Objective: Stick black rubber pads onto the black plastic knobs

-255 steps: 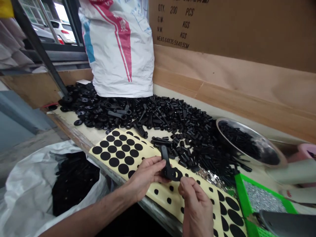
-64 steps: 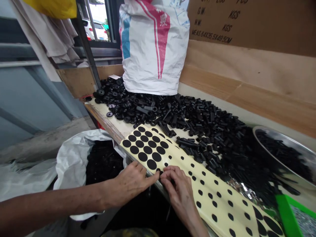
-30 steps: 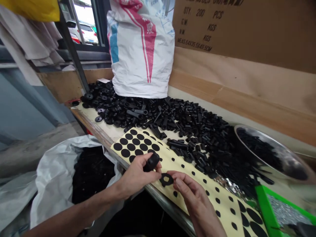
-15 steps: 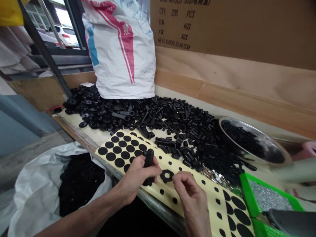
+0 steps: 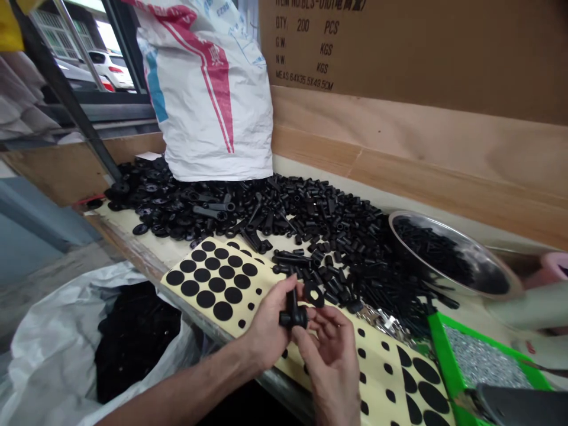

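Over the sticker sheets, my left hand (image 5: 270, 325) is closed around a black plastic crank-shaped part (image 5: 293, 313) with a short stub pointing left. The fingers of my right hand (image 5: 332, 349) meet the rounded lower end of that part, the thumb below it. A flat black ring-shaped pad (image 5: 314, 294) stands just above the right fingers, close to the left fingertips; which hand bears it I cannot tell. Beneath both hands lies a pale yellow sheet (image 5: 377, 355) with small black dots. To its left, another sheet carries round black stickers (image 5: 203, 275).
Behind the sheets spreads a heap of black plastic parts (image 5: 337, 228), with a white sack (image 5: 208, 118) at the back. A steel bowl (image 5: 506, 284) and a green tray (image 5: 444, 349) of small metal pieces stand right. An open white bag (image 5: 48, 337) with black contents is at lower left.
My hands have come together, slightly higher over the sheet. The crank-shaped part has turned in my left hand, and the ring pad has risen beside it. The view has shifted slightly right.
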Available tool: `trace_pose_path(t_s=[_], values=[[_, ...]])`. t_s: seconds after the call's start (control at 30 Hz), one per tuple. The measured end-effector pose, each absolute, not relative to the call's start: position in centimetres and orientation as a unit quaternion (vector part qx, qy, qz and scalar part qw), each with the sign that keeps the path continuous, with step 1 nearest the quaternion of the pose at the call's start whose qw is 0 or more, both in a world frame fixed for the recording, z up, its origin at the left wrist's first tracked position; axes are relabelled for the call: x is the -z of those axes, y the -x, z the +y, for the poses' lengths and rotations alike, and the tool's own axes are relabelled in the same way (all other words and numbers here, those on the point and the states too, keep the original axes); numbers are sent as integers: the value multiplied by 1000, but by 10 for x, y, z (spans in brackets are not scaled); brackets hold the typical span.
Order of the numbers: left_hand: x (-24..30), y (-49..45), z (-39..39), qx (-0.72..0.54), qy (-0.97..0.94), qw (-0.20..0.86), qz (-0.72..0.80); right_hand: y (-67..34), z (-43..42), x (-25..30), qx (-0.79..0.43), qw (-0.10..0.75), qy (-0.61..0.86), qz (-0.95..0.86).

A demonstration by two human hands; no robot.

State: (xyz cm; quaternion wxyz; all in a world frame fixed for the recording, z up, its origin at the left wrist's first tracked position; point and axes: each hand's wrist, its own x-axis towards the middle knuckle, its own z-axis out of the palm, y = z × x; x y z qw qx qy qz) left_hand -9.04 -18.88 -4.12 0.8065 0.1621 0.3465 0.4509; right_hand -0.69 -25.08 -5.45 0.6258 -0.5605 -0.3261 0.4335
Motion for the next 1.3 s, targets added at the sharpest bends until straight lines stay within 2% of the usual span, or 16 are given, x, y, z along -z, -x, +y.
trace_pose_path(t_s=[0.17, 0.23, 0.43, 0.83, 1.3], values=[[41, 102, -191, -383, -406, 721, 411, -2, -245, 70, -332, 649, 572, -377], [42, 110, -189, -361, -432, 729, 389, -10, -244, 71, -342, 647, 568, -376], [50, 122, -184, -390, -351, 787, 324, -32, -244, 70, -428, 613, 603, -278], [56, 115, -184, -411, -365, 768, 330, -38, -249, 64, -491, 572, 585, -299], [55, 109, -187, -416, -345, 770, 339, -26, -249, 71, -464, 566, 613, -298]])
